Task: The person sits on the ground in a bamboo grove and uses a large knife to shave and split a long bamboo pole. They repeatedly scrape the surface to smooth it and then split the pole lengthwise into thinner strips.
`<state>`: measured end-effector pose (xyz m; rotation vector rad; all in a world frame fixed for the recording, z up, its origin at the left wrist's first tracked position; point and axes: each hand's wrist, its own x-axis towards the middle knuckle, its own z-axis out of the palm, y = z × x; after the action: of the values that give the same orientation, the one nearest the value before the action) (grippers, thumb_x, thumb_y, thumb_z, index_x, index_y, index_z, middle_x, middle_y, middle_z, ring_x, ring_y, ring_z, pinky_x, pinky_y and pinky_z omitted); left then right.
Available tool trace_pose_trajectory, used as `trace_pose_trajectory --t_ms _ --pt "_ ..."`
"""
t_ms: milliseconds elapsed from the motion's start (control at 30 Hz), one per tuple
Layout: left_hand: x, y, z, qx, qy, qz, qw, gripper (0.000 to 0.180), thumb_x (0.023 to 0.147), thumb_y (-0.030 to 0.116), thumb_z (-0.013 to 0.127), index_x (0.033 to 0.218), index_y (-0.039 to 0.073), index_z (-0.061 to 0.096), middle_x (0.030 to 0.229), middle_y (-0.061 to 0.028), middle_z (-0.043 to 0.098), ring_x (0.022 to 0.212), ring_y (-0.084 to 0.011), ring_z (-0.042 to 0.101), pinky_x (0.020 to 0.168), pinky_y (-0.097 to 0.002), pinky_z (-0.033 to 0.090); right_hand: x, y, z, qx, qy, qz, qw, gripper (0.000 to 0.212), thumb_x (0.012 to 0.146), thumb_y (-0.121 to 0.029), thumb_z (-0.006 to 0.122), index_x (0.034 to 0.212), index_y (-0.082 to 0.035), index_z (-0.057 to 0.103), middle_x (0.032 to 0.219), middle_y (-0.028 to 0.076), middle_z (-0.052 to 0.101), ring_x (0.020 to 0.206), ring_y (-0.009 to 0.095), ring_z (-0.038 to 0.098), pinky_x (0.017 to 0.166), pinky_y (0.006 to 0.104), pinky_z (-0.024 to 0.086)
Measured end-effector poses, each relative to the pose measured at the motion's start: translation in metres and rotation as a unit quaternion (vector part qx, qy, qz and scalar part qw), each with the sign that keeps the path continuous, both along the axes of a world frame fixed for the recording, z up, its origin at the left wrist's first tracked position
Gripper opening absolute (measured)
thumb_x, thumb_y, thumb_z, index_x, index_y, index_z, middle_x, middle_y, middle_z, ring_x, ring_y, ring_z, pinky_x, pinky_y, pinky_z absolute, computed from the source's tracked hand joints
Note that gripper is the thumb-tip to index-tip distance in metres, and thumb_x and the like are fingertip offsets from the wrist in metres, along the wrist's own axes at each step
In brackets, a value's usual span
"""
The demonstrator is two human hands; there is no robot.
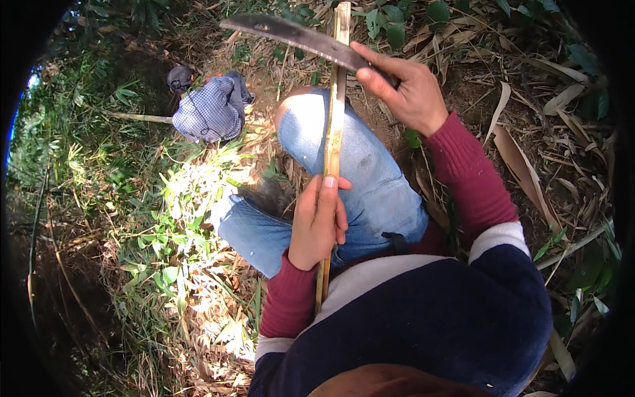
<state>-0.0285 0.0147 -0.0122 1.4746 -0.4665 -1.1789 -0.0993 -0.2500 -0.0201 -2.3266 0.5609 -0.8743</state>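
From where I stood, the far left was a tangle of green, narrow-leaved undergrowth (86,178). Just right of it a slender, pale, round pole (139,118) reached toward a co-worker in a blue-and-white checked shirt (208,111), who sat well apart from the person's own hands.

Nearer the middle, the left hand (319,221) was closed around a long, narrow, pale-yellow bamboo strip (335,126), thumb laid along its upper face. The strip lay over faded blue denim trousers (374,155), its long axis running from the waist outward past the knee, leaning slightly right at its far end.

There a dark, gently curved metal blade (291,36) crossed above it, tip pointing left (whether edge met strip, I could not tell). To my eye everything hung on that crossing: the blade lay steeply across the strip's length, well beyond the left fingers, and the right hand (413,92) was much the nearer. Its fingers gripped the blade's near end, just right of the strip. Farther right, broad, dry, tan leaves (526,169) littered the ground.
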Motion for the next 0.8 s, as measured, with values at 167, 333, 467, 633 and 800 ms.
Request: trace_pose_trajectory --t_ms 167,333,467,633,800 --pt "0.002 0.003 -0.007 -0.027 -0.006 -0.001 1.0 0.048 0.115 0.041 0.035 0.11 0.0 0.059 0.06 -0.0023 0.052 0.042 -0.0092 0.047 0.041 -0.023 0.038 -0.043 0.071 0.002 -0.083 0.055 0.098 0.99 0.068 0.087 -0.06 0.075 0.143 -0.022 0.067 0.066 0.004 0.047 0.055 0.02 0.051 0.052 0.0362 0.041" --pt "0.003 0.006 -0.014 -0.027 -0.028 -0.005 0.999 0.048 0.115 0.041 0.035 0.109 0.0 0.059 0.059 -0.0026 0.052 0.042 -0.0093 0.047 0.041 -0.0234 0.038 -0.045 0.08 0.005 -0.147 0.055 0.104 0.982 0.07 0.08 -0.065 0.079 0.138 -0.027 0.07 0.068 0.004 0.051 0.057 0.022 0.058 0.049 0.0372 0.047" --pt "0.001 -0.001 -0.002 -0.013 -0.033 -0.002 0.999 0.047 0.115 0.042 0.036 0.109 0.0 0.059 0.059 -0.0019 0.052 0.042 -0.009 0.046 0.041 -0.0234 0.038 -0.031 0.067 0.002 -0.202 0.018 0.058 0.978 0.068 0.08 -0.066 0.078 0.135 -0.027 0.071 0.066 0.003 0.048 0.054 0.022 0.056 0.049 0.0384 0.047" --pt "0.002 0.001 -0.001 -0.009 -0.03 -0.004 0.999 0.048 0.114 0.043 0.035 0.111 0.001 0.059 0.059 -0.0014 0.052 0.041 -0.0087 0.046 0.042 -0.0231 0.038 0.01 -0.01 0.008 -0.134 0.095 -0.074 0.984 0.062 0.091 -0.07 0.065 0.142 -0.034 0.066 0.076 0.006 0.067 0.063 0.023 0.065 0.06 0.038 0.05" --pt "0.003 0.0 -0.004 -0.021 -0.013 -0.006 1.0 0.05 0.114 0.045 0.034 0.111 0.001 0.059 0.059 -0.0018 0.052 0.041 -0.0091 0.047 0.041 -0.0233 0.038 0.032 -0.051 0.013 -0.092 0.161 -0.093 0.978 0.068 0.095 -0.078 0.052 0.144 -0.032 0.065 0.068 0.008 0.066 0.064 0.022 0.067 0.064 0.0389 0.052"
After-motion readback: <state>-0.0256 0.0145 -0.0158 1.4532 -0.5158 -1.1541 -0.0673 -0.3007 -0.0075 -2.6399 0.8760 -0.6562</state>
